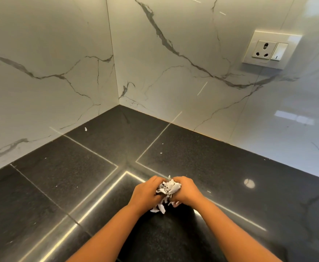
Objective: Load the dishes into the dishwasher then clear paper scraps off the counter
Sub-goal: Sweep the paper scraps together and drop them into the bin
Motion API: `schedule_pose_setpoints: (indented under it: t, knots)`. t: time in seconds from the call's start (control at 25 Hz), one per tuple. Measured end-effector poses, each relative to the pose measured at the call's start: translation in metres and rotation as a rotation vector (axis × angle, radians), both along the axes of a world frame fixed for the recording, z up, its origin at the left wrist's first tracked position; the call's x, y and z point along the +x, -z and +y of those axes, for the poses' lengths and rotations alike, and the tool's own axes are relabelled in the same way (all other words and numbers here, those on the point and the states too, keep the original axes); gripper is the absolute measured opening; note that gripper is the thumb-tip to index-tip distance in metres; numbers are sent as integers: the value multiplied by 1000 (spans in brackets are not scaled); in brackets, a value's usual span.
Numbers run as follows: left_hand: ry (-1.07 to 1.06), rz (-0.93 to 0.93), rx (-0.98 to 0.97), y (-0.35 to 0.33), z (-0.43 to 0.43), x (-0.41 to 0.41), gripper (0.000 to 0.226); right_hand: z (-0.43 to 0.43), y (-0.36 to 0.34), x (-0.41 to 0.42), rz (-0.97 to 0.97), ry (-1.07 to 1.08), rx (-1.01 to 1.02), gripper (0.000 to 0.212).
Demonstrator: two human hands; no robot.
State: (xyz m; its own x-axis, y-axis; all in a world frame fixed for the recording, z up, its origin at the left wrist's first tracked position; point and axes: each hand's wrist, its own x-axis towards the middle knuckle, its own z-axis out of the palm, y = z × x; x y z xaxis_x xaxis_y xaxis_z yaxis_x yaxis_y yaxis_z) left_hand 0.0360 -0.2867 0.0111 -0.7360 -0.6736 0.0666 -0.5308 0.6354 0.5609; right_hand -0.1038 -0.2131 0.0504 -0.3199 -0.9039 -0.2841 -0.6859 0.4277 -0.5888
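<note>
On the black table (60, 186), left hand (145, 193) and right hand (187, 191) held a curled grip round the bunched paper scraps (169, 188), with seemingly only stray flecks (85, 129) left.

No word, brand or number can be read anywhere. The only sign is a short dark upright stroke low on the rocker switch (279, 51). The switch sits just beside a three-pin socket (264, 50) on a white wall plate (279, 35), on the wall above the back edge of the counter (192, 152), toward its right end. The bunched paper scraps (169, 188) near the counter's front edge carry grey marks, too small and crumpled to read.
</note>
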Motion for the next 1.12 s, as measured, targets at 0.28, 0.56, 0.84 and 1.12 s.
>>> schedule_pose_setpoints:
  t: [0.28,0.56,0.84,1.12]
  knots:
    - [7,84,0,-27,11,-17,27,16,-20,-4,-284,270,-107,22]
    - [-34,124,-25,-55,40,-11,22,46,-50,7,-390,244,-229,25]
    - [-204,166,-26,-64,105,36,24,90,-54,42,-389,104,-226,26]
    - [-375,161,-51,-61,210,97,20,169,-54,93,-354,-65,-197,21]
